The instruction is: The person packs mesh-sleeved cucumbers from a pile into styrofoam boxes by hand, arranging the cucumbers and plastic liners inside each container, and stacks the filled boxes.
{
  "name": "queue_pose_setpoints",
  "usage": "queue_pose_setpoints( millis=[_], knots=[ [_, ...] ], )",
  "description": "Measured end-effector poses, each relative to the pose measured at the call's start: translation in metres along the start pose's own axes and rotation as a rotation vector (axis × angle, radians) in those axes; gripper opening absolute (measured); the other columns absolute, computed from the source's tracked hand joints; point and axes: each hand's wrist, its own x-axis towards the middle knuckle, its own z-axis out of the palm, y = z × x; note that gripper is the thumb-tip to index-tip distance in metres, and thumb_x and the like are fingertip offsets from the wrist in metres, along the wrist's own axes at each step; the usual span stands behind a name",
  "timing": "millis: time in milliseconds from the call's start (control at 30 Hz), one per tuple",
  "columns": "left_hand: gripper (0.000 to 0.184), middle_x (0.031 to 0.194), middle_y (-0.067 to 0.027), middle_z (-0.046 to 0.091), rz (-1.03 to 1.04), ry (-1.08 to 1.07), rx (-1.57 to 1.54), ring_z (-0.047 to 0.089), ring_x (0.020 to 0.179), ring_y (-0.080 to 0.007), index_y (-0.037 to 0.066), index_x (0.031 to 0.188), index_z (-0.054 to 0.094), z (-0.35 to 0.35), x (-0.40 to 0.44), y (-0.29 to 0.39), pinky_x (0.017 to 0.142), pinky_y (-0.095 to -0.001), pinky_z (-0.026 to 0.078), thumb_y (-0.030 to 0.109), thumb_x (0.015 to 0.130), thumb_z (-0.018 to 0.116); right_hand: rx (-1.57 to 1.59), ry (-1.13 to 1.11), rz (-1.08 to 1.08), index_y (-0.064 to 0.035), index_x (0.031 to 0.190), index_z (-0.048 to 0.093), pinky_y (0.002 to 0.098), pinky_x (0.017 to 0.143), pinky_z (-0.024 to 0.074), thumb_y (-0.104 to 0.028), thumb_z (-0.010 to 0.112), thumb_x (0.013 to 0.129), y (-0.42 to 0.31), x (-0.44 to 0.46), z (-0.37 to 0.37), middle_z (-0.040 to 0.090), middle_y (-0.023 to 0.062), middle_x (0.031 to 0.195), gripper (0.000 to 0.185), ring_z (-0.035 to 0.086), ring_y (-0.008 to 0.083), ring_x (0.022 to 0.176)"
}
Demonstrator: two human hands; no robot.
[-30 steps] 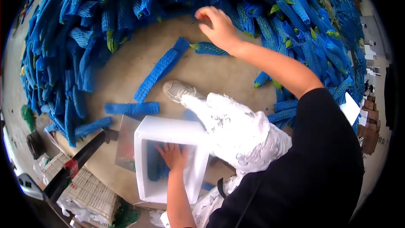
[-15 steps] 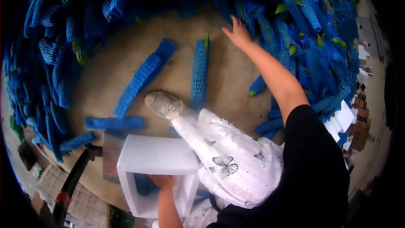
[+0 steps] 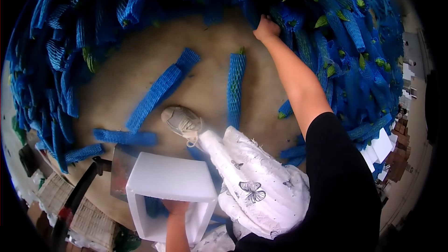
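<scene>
— Step in hand?
— Reads as picking from the heap. Right hand [image 3: 268, 28] reached out to the inner edge of the pile [image 3: 347, 79] of blue net sleeves, many with green tips showing. Left hand [image 3: 175, 206] inside the white foam box [image 3: 171, 172].

— Right hand, how far spread?
— Fingers look bent inward, tips lost in the dark of the pile. Cannot tell whether they pinch a sleeve or merely touch one.

— And the left?
— Partly hidden by the box's upper wall, fingers out of sight. Spread or pressed together: cannot tell. Dark blue shapes [image 3: 153, 207] lie in the box near it; contact unclear.

— Loose pieces?
— One green-tipped sleeved piece [image 3: 236, 88] on the tan ground [image 3: 205, 77], right of the shoe [image 3: 181, 122], apart from both hands. An overlapping pair of sleeves [image 3: 163, 93] slants to its left, not touching it.

— What does the move call for?
— My judgement: fingers round a single sleeve, clear of its neighbours, grip light enough to spare the soft netting; left hand steadying the box.
</scene>
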Motion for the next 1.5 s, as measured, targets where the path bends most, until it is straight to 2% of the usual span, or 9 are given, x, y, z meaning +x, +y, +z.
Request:
queue_pose_setpoints(
  millis=[433, 533, 700, 833, 967, 1067, 1267, 1400, 1500],
  knots=[
    [0.054, 0.132, -0.0102, 0.051, 0.179, 0.187, -0.019, 0.046, 0.123, -0.0324, 0.011, 0.129, 0.051, 0.048, 0.013, -0.038, 0.104, -0.0469, 0.034, 0.045, 0.088, 0.052, 0.135, -0.189, -0.536, -0.0176, 0.114, 0.061, 0.0441, 0.101, 0.0328, -0.046, 0.076, 0.061, 0.012, -0.109, -0.018, 0.045, 0.0126, 0.133, 0.062, 0.046, 0.0354, 0.118],
    [0.055, 0.134, -0.0100, 0.049, 0.098, 0.142, -0.154, 0.045, 0.124, -0.0317, 0.010, 0.132, 0.047, 0.048, 0.009, -0.036, 0.104, -0.0459, 0.034, 0.046, 0.090, 0.049, -0.185, 0.471, -0.260, -0.0138, 0.100, 0.069, 0.0440, 0.100, 0.0346, -0.054, 0.075, 0.058, 0.032, -0.095, -0.021, 0.062, 0.0132, 0.116, 0.058, 0.054, 0.0349, 0.107],
    [0.059, 0.138, -0.0104, 0.045, 0.078, 0.088, -0.162, 0.042, 0.126, -0.0309, 0.010, 0.137, 0.041, 0.086, -0.010, -0.066, 0.106, -0.0453, 0.031, 0.048, 0.092, 0.042, -0.028, -0.160, 0.051, -0.0112, 0.121, 0.059, 0.0471, 0.099, 0.0397, -0.059, 0.075, 0.057, 0.055, -0.024, -0.036, 0.058, 0.0157, 0.124, 0.082, 0.046, 0.0336, 0.123],
    [0.059, 0.141, -0.0110, 0.042, 0.072, 0.045, -0.203, 0.039, 0.129, -0.0305, 0.009, 0.138, 0.039, 0.069, -0.003, -0.052, 0.108, -0.0449, 0.029, 0.048, 0.094, 0.037, 0.009, -0.184, -0.056, 0.0001, 0.130, 0.047, 0.0421, 0.101, 0.0383, -0.061, 0.076, 0.052, 0.043, -0.002, -0.015, 0.048, 0.0220, 0.134, 0.103, 0.045, 0.0346, 0.125],
    [0.060, 0.143, -0.0117, 0.039, 0.051, -0.165, -0.242, 0.036, 0.132, -0.0301, 0.009, 0.140, 0.037, 0.084, -0.017, -0.064, 0.110, -0.0445, 0.026, 0.049, 0.095, 0.032, 0.122, 0.012, 0.029, -0.0104, 0.118, 0.062, 0.0395, 0.101, 0.0390, -0.060, 0.075, 0.055, 0.036, -0.025, -0.007, 0.051, 0.0191, 0.130, 0.081, 0.048, 0.0329, 0.120],
    [0.055, 0.136, -0.0116, 0.046, 0.052, 0.128, -0.165, 0.042, 0.126, -0.0304, 0.008, 0.134, 0.045, 0.052, 0.011, -0.030, 0.107, -0.0452, 0.029, 0.046, 0.093, 0.042, 0.009, 0.057, -0.037, -0.0091, 0.116, 0.063, 0.0410, 0.099, 0.0407, -0.061, 0.074, 0.054, 0.058, -0.058, -0.015, 0.055, 0.0211, 0.123, 0.082, 0.048, 0.0343, 0.118],
    [0.052, 0.128, -0.0104, 0.054, 0.148, 0.282, -0.017, 0.047, 0.120, -0.0328, 0.009, 0.125, 0.054, 0.023, 0.027, -0.014, 0.102, -0.0476, 0.033, 0.044, 0.086, 0.054, 1.117, -0.402, -0.133, -0.0026, 0.116, 0.056, 0.0341, 0.095, 0.0431, -0.016, 0.085, 0.062, 0.111, -0.248, -0.001, 0.058, 0.0083, 0.114, 0.063, 0.055, 0.0206, 0.106],
    [0.049, 0.133, -0.0102, 0.050, 0.188, 0.271, 0.004, 0.039, 0.128, -0.0330, 0.013, 0.126, 0.054, 0.026, 0.024, -0.018, 0.103, -0.0575, 0.022, 0.041, 0.087, 0.049, 1.035, -0.717, -0.486, -0.0022, 0.120, 0.052, 0.0342, 0.096, 0.0415, -0.014, 0.087, 0.060, 0.100, -0.288, -0.044, 0.058, 0.0071, 0.113, 0.071, 0.053, 0.0183, 0.107],
    [0.035, 0.118, -0.0096, 0.060, 0.173, 0.300, 0.025, 0.047, 0.118, -0.0262, 0.010, 0.109, 0.064, -0.003, 0.026, -0.003, 0.106, -0.0458, 0.024, 0.027, 0.080, 0.056, 0.517, -0.362, -1.217, -0.0065, 0.115, 0.058, 0.0383, 0.097, 0.0417, -0.020, 0.086, 0.057, 0.036, -0.279, -0.112, 0.055, 0.0136, 0.116, 0.066, 0.053, 0.0262, 0.110]
  ],
)
